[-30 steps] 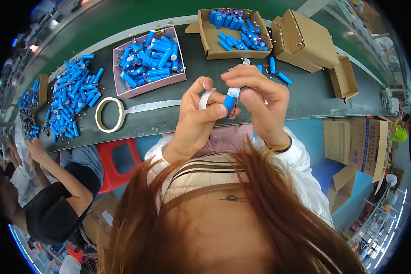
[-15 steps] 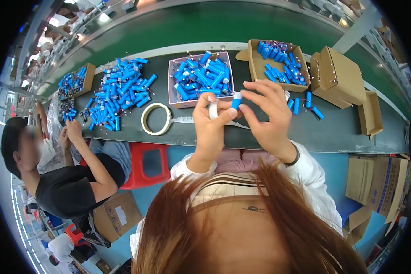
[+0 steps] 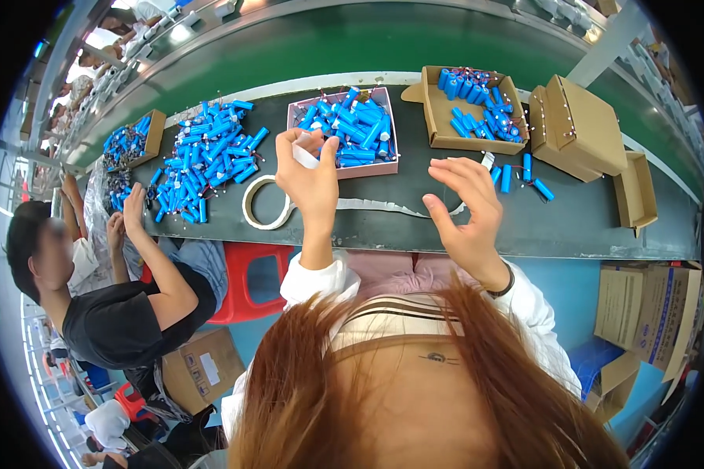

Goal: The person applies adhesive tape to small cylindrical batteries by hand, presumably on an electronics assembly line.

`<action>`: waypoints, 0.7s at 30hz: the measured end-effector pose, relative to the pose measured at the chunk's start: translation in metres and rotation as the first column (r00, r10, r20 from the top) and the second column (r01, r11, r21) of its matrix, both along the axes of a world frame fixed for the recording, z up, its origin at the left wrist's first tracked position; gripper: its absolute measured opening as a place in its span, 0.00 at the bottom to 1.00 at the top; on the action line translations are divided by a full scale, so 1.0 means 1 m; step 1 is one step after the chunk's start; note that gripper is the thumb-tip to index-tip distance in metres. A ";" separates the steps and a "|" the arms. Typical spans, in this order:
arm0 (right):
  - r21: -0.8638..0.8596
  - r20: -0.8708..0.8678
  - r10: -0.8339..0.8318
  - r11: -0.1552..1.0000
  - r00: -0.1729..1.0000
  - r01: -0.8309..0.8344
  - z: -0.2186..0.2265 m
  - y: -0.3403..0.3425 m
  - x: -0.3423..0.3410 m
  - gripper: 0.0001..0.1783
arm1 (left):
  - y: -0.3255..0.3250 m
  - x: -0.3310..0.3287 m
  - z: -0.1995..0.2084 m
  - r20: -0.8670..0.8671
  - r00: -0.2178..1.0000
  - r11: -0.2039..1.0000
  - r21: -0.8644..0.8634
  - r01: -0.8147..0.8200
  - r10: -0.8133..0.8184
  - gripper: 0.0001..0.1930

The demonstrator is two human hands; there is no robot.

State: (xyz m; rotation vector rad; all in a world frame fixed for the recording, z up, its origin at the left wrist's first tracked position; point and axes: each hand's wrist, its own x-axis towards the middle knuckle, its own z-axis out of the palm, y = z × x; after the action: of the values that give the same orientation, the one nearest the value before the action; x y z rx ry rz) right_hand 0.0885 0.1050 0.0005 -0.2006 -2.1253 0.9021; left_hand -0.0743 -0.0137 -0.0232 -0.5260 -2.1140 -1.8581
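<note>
My left hand (image 3: 309, 180) is raised at the near left corner of a pink box (image 3: 368, 170) heaped with blue cylindrical batteries (image 3: 360, 125). Its fingers are curled, with a piece of white tape (image 3: 305, 157) held at them; part of it is hidden. No battery shows in that hand. My right hand (image 3: 471, 207) hovers over the table with fingers stretched out and the thumb apart, holding nothing. A tape roll (image 3: 249, 205) lies left of my left hand, and its loose strip (image 3: 379, 205) runs across the table toward my right hand.
Many loose batteries (image 3: 207, 152) are piled at the left. A cardboard tray (image 3: 454, 141) of wired batteries stands back right, beside cardboard boxes (image 3: 583, 129). A few batteries (image 3: 506, 178) lie before the tray. A co-worker (image 3: 125, 305) in black works at left, near a red stool (image 3: 246, 305).
My hands have moved apart: the left went left toward the pink box with the white tape, the right moved slightly right and opened. The battery between them is no longer in sight there.
</note>
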 end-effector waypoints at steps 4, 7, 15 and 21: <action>-0.051 0.018 0.021 0.998 1.000 -0.020 -0.003 0.001 0.003 0.16 | -0.001 0.022 0.001 0.117 0.915 0.895 0.286 0.342 -0.387 0.11; -0.159 0.027 0.128 0.980 0.991 -0.122 -0.001 0.003 0.005 0.15 | -0.004 0.047 0.020 0.292 0.700 0.740 0.447 0.502 -0.652 0.12; -0.560 -0.067 0.276 0.785 0.959 -0.265 0.023 0.001 0.013 0.16 | -0.002 0.091 0.033 0.244 0.619 0.664 0.313 0.679 -0.747 0.13; -0.420 -0.091 0.147 0.891 0.985 -0.172 0.016 0.001 0.016 0.18 | 0.005 0.101 0.028 0.210 0.659 0.677 0.015 0.736 -0.722 0.16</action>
State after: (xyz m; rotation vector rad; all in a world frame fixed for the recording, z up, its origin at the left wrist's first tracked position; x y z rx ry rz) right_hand 0.1045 0.1063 0.0163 -0.2199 -1.8859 1.4530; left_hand 0.0264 -0.0092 0.0048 -1.4567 -2.2958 -2.3066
